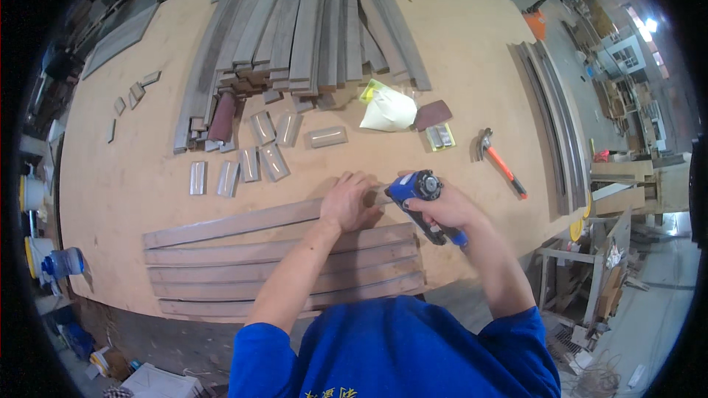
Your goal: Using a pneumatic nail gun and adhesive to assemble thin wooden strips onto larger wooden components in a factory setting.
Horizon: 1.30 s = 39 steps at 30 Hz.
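My right hand (451, 208) is closed round the handle of a blue and black nail gun (415, 190). The tool's nose points left, toward the right end of a grey-brown wooden strip (240, 224). My left hand (349, 205) grips this strip near that end, with its fingers curled over the far edge. The strip lies at a slant, its right end farther from me. Several similar strips (273, 274) lie side by side between it and my body, partly hidden under my left forearm. Exactly where the gun's nose meets the wood is hard to make out.
Long grey boards (295, 22) are piled at the back of the table (472, 37). Short wooden blocks (251, 164) and strips of metal staples or nails (440, 137) lie ahead. A claw hammer (504, 166) is at right, beside long strips (549, 125) along the edge.
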Each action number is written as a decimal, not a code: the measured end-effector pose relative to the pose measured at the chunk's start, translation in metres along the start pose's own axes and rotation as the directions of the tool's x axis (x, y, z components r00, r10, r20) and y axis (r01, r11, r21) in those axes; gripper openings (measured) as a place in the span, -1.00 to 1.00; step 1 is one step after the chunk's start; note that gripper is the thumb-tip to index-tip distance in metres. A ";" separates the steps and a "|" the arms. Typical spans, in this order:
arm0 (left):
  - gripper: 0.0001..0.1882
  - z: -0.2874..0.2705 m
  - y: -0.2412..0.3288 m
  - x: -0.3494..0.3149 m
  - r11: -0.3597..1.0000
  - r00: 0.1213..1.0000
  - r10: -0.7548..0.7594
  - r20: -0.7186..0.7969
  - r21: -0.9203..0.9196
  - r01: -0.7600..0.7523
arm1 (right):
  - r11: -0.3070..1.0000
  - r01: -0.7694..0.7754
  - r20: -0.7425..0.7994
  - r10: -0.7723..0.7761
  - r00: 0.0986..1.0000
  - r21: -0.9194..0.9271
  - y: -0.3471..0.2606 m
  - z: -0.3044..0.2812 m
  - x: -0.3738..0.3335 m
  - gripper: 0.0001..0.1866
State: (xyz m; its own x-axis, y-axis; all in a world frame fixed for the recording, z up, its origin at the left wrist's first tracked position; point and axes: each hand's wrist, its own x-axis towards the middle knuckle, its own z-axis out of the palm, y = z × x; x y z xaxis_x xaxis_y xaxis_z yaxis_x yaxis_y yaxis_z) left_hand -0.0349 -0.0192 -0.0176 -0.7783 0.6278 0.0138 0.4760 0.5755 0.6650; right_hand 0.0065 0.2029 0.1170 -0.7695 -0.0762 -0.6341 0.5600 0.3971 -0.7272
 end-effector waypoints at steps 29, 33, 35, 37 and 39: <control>-0.52 -0.003 0.003 0.000 1.000 1.000 -0.023 0.004 -0.014 0.023 | 0.992 -0.109 -0.020 0.108 0.994 -0.060 -0.007 0.009 0.014 -0.43; -0.49 0.003 -0.003 -0.005 1.000 1.000 -0.016 -0.014 -0.022 0.015 | 0.999 -0.040 0.008 0.040 0.999 0.027 -0.001 0.009 0.000 -0.41; -0.48 0.006 -0.004 -0.006 0.998 0.996 0.037 -0.085 -0.053 -0.041 | 0.998 -0.041 0.027 0.040 0.999 0.044 0.004 0.009 -0.005 -0.39; -0.49 0.005 -0.005 -0.005 0.998 0.996 0.038 -0.079 -0.040 -0.042 | 0.998 -0.058 0.026 0.058 0.998 0.006 -0.002 0.013 -0.010 -0.38; -0.49 0.005 -0.005 -0.005 0.999 0.996 0.041 -0.074 -0.025 -0.043 | 0.997 -0.071 0.025 0.072 0.997 -0.030 0.001 0.013 -0.010 -0.38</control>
State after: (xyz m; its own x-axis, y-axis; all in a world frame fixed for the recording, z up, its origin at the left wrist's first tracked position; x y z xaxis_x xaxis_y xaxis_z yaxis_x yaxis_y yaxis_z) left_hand -0.0319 -0.0226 -0.0247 -0.7859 0.6108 0.0962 0.4989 0.5345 0.6822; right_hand 0.0194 0.1919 0.1191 -0.7192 -0.0700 -0.6913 0.6040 0.4289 -0.6718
